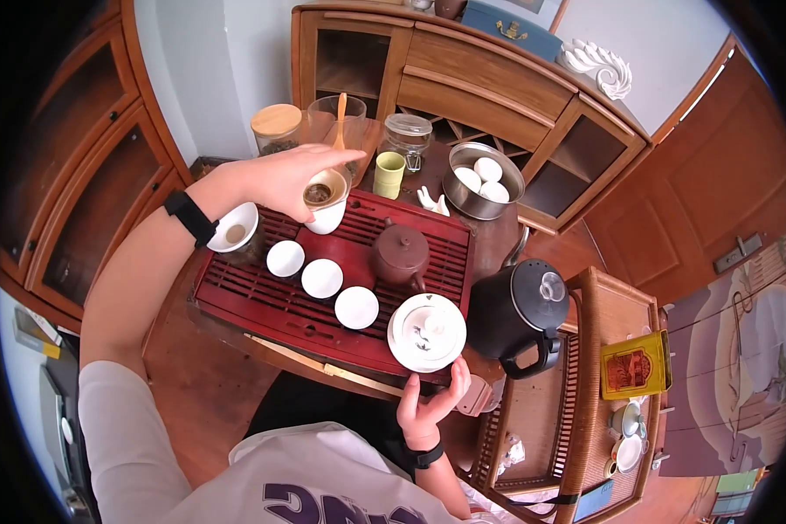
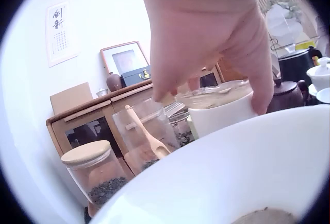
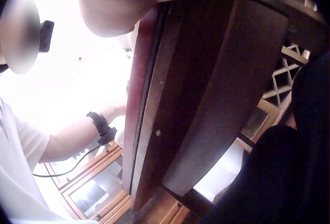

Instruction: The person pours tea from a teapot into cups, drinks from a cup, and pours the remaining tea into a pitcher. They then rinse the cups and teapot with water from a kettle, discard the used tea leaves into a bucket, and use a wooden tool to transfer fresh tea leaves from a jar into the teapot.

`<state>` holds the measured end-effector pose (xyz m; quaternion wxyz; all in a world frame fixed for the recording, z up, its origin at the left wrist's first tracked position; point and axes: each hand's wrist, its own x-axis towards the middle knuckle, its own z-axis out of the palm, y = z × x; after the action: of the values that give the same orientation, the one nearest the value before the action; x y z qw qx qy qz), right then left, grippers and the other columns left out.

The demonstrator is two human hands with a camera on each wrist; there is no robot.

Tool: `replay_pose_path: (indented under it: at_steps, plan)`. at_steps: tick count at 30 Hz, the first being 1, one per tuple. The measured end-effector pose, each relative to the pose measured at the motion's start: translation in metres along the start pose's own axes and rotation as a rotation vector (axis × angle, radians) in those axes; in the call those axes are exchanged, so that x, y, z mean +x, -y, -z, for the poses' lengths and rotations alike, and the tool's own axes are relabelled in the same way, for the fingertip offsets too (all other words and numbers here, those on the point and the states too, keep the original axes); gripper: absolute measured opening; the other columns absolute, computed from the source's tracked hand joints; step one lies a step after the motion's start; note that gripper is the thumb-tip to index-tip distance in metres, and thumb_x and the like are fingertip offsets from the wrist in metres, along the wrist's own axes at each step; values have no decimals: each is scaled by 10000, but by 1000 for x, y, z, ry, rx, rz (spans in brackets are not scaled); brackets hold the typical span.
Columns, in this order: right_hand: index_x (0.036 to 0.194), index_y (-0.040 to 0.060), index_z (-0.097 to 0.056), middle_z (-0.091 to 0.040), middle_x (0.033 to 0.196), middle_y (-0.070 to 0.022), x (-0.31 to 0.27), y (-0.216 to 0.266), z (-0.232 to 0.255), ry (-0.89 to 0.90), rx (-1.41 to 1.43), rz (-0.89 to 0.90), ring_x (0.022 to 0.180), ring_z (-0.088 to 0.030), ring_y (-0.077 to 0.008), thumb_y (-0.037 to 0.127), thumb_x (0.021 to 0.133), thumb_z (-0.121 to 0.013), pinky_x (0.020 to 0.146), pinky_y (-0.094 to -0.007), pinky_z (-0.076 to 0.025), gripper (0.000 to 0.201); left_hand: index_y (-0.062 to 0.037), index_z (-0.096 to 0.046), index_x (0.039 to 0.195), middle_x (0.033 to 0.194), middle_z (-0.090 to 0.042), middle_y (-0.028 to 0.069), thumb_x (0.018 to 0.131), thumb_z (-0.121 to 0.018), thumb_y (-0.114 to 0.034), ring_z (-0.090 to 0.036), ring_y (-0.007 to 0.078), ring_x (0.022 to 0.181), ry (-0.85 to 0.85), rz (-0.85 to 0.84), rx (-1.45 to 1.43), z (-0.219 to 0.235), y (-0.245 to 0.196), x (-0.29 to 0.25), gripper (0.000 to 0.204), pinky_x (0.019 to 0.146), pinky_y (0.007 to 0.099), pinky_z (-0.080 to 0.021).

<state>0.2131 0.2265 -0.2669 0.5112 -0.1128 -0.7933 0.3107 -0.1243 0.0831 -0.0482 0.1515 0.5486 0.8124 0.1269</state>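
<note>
In the head view my left hand (image 1: 279,179) spans a white cup (image 1: 327,218) at the tray's far left. A brownish tea strainer (image 1: 320,190) sits on the cup's mouth. The left wrist view has my left hand (image 2: 211,38) coming down from above, thumb at the cup's wall (image 2: 221,118) and fingertips beside the strainer's see-through rim (image 2: 214,98). At the tray's near right corner stands a lidded white gaiwan (image 1: 426,332). My right hand (image 1: 428,410) has thumb and finger spread, tips right at its near rim.
The red slatted tea tray (image 1: 323,336) carries small white cups (image 1: 321,279) and a brown teapot (image 1: 401,255). A white bowl (image 1: 236,225) sits at its left, a black kettle (image 1: 520,314) at its right. Behind are glass jars (image 1: 277,129), a green cup (image 1: 389,175) and a metal pot (image 1: 483,205).
</note>
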Motion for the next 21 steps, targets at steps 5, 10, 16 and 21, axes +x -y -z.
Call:
replay_pose_path:
  at_steps: [5,10,16,21]
  plan:
    - [1420,-3,-362,-471,1370,-243,-1,-1,0,-4,17,-2,1269,-471,-416,41,789,-694,1123,-561,-346,714,-24,-116,1605,1569,-283,335,759,-817,-383,-299,495,1456,-180,67,148,-15,-8,-4,1156,1213,461,-266]
    - [1441,-15,-327,-413,1424,-246,2,0,2,35,11,20,1312,-431,-390,14,822,-661,1118,-485,-330,704,47,-129,1581,1500,-370,353,860,-631,-687,-423,485,1380,-197,486,-13,-15,-47,1,1144,1144,467,-368]
    - [1421,-1,-362,-468,1376,-240,-1,-2,0,2,21,-3,1271,-471,-414,38,792,-696,1130,-566,-344,713,24,-351,1512,1280,-544,261,838,-681,-563,-594,411,1173,-97,659,305,-21,-41,15,952,1005,432,-488]
    - [1419,2,-369,-468,1380,-240,0,0,-1,-3,24,-9,1271,-472,-413,34,788,-698,1131,-571,-344,713,-68,-450,1445,1208,-523,226,692,-724,-273,-580,408,1123,-51,370,70,-10,-8,9,828,982,436,-484]
